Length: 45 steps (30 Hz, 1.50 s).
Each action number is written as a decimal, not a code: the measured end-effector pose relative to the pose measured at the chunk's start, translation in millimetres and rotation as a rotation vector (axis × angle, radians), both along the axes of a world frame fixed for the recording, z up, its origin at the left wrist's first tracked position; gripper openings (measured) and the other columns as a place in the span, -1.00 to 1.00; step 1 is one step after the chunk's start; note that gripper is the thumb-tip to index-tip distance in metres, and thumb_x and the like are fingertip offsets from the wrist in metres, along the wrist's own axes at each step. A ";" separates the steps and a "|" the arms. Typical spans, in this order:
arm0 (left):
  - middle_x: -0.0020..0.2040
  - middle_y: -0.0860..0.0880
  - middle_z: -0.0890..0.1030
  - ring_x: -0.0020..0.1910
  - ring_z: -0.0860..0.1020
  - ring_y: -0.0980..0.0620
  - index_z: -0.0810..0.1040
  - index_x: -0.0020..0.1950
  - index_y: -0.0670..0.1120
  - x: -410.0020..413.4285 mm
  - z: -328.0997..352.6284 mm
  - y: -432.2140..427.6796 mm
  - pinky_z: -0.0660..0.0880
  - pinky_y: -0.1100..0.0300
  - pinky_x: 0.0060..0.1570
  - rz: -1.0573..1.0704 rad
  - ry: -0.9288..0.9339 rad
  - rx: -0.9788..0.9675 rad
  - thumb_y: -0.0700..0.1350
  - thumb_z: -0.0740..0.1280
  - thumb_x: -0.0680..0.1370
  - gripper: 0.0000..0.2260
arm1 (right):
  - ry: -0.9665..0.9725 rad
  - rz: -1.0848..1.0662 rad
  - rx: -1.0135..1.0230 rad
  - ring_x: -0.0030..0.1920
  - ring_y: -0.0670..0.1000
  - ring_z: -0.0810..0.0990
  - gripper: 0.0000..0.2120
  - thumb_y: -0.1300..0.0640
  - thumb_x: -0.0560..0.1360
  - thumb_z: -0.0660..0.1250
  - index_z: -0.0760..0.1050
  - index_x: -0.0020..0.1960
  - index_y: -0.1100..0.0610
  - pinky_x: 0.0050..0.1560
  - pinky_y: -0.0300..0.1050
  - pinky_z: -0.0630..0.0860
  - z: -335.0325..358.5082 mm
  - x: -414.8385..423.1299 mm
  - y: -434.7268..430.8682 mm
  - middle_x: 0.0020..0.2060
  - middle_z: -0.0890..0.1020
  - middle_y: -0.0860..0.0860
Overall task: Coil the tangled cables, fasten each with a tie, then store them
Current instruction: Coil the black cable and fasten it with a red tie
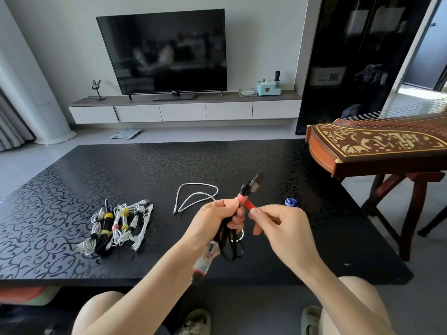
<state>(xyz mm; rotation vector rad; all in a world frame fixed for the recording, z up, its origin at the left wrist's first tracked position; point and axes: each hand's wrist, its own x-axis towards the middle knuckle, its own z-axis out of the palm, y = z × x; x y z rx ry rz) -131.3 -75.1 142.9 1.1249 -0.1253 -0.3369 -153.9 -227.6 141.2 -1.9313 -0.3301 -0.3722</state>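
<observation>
Black table [150, 170]: bare surface behind the hands. Tied cable bundles [116, 228] lie left, loose white cable [197, 195] centre, blue tie roll [290, 202] right, and a stringed instrument [377, 146] stands past the right edge. Above the near edge, left hand [215, 220] grips the folded black cable [244, 189], loops hanging. Red tie [248, 203] wraps its top, tail pinched by right hand [283, 226].

Red tie [246, 202], black cable [229, 240], black scroll-patterned table [145, 165], blue tie [290, 202].
</observation>
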 end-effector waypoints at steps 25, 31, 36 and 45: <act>-0.40 -0.13 0.50 -0.42 0.43 -0.09 0.53 -0.24 -0.31 15.2 -5.8 4.4 0.44 0.04 -0.43 0.267 -1.390 1.325 -0.39 0.40 0.43 -0.91 | 0.728 -0.017 0.378 -0.55 -0.09 0.32 -0.74 0.16 0.54 0.33 0.61 -0.18 0.36 -0.57 -0.29 0.22 37.9 15.3 5.0 -0.59 0.51 0.00; -0.38 -0.05 0.58 -0.42 0.47 0.09 0.56 -0.24 -0.16 11.7 -10.2 -4.4 0.40 0.27 -0.36 0.330 -0.704 0.914 -0.24 0.38 0.51 -0.88 | 0.438 -0.035 0.305 -0.57 -0.13 0.34 -0.66 0.08 0.61 0.18 0.64 -0.11 0.24 -0.54 -0.29 0.25 45.0 19.0 -14.0 -0.54 0.57 0.04; -0.37 -0.09 0.54 -0.50 0.39 0.11 0.57 -0.37 -0.14 18.4 6.8 0.8 0.32 0.34 -0.47 -0.072 -0.037 0.043 -0.24 0.32 0.43 -0.83 | 0.083 -0.059 0.027 -0.26 -0.15 0.55 -0.77 0.20 0.57 0.22 0.58 0.04 -0.08 -0.20 -0.29 0.45 40.7 27.3 -43.1 -0.25 0.65 -0.14; -0.34 -0.05 0.52 -0.45 0.43 0.16 0.62 -0.14 -0.19 9.6 8.9 -5.0 0.38 0.38 -0.45 -0.380 0.154 -0.382 -0.21 0.47 0.40 -0.90 | 0.189 0.328 0.237 0.13 -0.01 0.59 -0.84 0.18 0.54 0.29 0.60 0.06 0.18 0.26 -0.07 0.46 17.5 28.8 -9.7 0.00 0.66 0.02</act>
